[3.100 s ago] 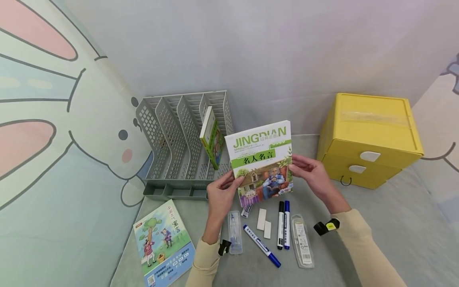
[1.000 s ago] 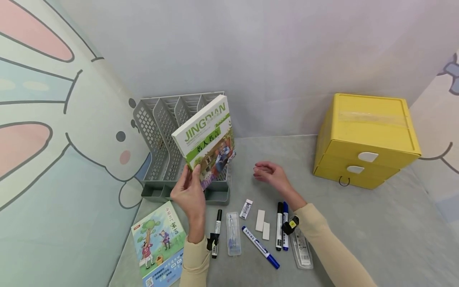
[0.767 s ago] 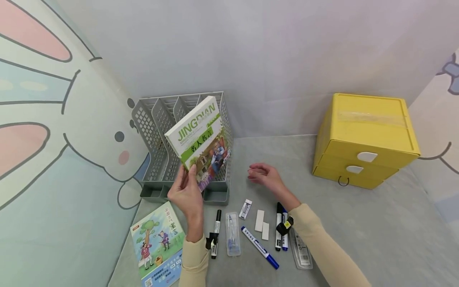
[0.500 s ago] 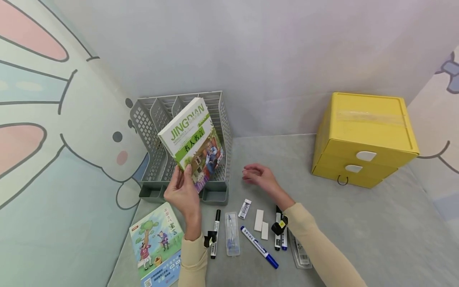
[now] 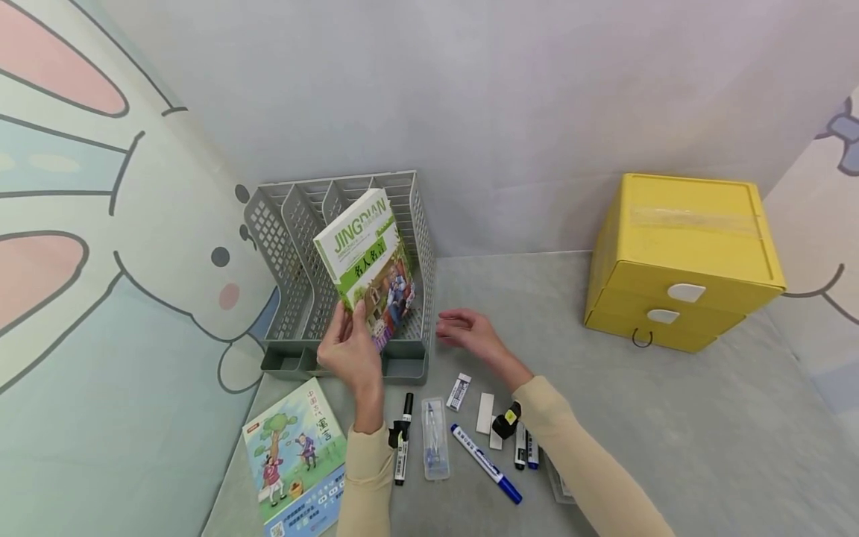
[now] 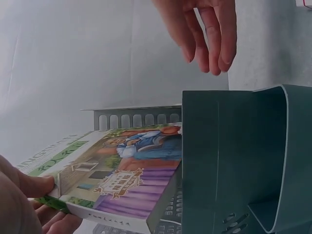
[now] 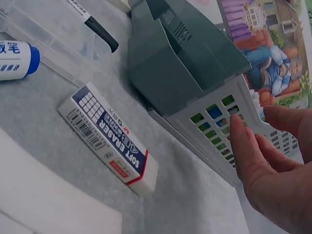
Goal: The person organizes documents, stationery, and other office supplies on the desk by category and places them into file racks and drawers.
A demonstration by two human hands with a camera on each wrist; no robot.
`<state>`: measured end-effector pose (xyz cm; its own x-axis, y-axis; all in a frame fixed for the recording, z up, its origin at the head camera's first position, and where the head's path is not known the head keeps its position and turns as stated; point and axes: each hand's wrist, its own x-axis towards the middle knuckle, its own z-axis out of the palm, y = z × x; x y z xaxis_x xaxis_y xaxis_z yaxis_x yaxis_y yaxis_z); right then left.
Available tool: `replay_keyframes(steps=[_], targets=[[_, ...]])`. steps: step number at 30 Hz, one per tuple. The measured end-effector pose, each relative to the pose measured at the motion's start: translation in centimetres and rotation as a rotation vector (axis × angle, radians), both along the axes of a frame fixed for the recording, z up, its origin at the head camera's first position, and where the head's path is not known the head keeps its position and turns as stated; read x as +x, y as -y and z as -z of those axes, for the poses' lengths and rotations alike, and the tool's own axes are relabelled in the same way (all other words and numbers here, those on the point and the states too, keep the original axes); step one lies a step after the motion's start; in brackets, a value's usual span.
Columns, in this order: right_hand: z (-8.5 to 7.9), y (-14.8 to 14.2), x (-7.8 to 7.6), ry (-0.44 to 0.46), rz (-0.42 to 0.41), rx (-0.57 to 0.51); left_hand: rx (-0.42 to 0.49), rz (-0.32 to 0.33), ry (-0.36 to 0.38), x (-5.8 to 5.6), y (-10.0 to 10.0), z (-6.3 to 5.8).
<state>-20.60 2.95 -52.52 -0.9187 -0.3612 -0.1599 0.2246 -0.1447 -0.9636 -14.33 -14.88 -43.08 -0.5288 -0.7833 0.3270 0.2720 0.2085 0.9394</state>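
Observation:
My left hand [image 5: 352, 354] pinches a paperback book [image 5: 372, 268] with a green and white cover by its left edge, thumb on the front. The book leans at a slant in the right part of the grey file rack [image 5: 298, 231]. In the left wrist view, its lower part sits behind the rack's front tray [image 6: 219, 161]. My right hand [image 5: 473, 335] hovers just right of the rack, fingers loosely bent and holding nothing. The right wrist view shows that hand [image 7: 273, 175] beside the perforated side wall [image 7: 219, 122]. The held book hides what stands behind it.
A picture book [image 5: 295, 455] lies left. In front are a black marker [image 5: 401, 447], a clear case [image 5: 435, 440], a boxed eraser [image 5: 459, 391], white blocks [image 5: 485, 412] and a blue marker [image 5: 486, 462]. A yellow drawer box [image 5: 691, 253] stands right.
Both hands held the book about three seconds ago; the right has let go. The left carried it left to the rack, then slightly right and down. My right hand moved left toward the rack.

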Motion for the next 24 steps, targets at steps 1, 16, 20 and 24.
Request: replay_keyframes(steps=[1, 16, 20, 24], targets=[[-0.1, 0.2, 0.0, 0.003, -0.002, -0.002, 0.0, 0.0, 0.006, -0.1, -0.1, 0.0], [-0.2, 2.1, -0.5, -0.032, -0.045, 0.044, -0.013, -0.009, 0.03, -2.9, -1.4, 0.5], [-0.1, 2.2, -0.7, -0.016, -0.053, -0.012, -0.019, 0.002, 0.044, -3.5, -1.7, 0.7], [-0.1, 2.4, -0.8, -0.007, -0.06, -0.061, -0.049, 0.0, 0.058, -4.3, -1.9, 1.0]])
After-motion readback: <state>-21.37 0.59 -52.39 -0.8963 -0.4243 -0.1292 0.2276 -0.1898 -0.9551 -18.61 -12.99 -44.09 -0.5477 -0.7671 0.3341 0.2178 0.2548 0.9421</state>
